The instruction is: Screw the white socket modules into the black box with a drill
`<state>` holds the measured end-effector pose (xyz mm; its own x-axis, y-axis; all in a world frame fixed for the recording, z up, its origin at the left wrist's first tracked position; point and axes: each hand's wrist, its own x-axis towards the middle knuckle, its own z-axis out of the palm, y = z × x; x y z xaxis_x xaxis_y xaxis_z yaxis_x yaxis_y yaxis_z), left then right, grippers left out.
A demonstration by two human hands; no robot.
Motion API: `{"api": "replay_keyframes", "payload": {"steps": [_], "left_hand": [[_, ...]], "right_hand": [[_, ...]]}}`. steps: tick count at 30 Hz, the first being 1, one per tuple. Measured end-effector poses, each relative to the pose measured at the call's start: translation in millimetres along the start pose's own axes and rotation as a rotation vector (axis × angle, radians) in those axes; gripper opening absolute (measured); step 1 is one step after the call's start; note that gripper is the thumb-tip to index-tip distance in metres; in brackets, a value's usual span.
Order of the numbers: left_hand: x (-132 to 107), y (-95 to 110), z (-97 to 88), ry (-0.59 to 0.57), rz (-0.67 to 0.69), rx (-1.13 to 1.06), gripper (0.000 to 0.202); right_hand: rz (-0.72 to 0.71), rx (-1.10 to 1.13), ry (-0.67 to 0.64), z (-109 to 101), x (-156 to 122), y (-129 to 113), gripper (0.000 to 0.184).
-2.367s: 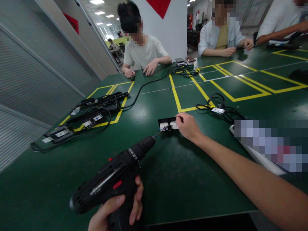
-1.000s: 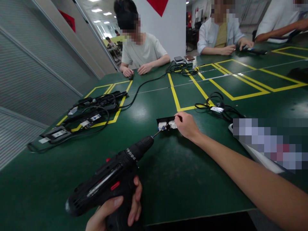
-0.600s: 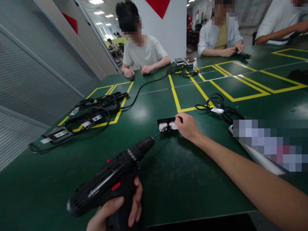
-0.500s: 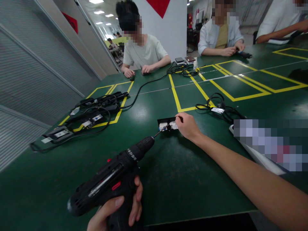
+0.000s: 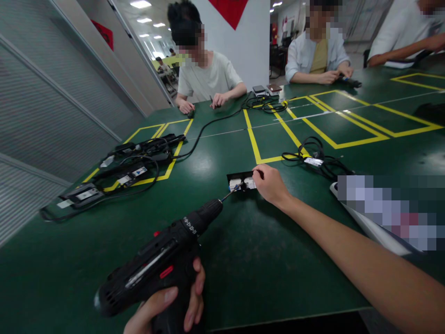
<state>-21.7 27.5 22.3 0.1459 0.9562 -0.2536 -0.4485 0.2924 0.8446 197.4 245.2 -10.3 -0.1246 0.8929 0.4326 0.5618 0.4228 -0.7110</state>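
Note:
A black cordless drill (image 5: 163, 260) with red switches is gripped round its handle by my left hand (image 5: 174, 297). Its long thin bit (image 5: 231, 192) slants up to the right, and the tip meets the middle of a small black panel with white blocks (image 5: 235, 183). Closed on that panel's right end is my right hand (image 5: 271, 182), fingers curled, holding it up off the tabletop or at its surface; which of these I cannot tell. My right fingertips hide the panel's right edge. Where exactly the bit tip sits is too small to make out.
Power adapters with black cables (image 5: 132, 174) lie on the green table (image 5: 278, 260) at left. Another coiled cable (image 5: 314, 161) lies at right, near a white-edged, blurred-out object (image 5: 365, 222). Yellow tape marks rectangles. Across the table sit several people, one in a pale T-shirt (image 5: 212, 74).
The drill and both my hands are almost where they were. The person opposite has raised one hand slightly, with a thin item in it.

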Motion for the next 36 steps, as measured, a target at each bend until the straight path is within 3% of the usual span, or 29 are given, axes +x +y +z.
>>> {"api": "replay_keyframes", "payload": {"steps": [36], "left_hand": [[-0.2,1.4,2.2,0.037,-0.013,0.009,0.03]], "right_hand": [[-0.01,0.003,-0.012,-0.5,0.6,0.1,0.023]]}}
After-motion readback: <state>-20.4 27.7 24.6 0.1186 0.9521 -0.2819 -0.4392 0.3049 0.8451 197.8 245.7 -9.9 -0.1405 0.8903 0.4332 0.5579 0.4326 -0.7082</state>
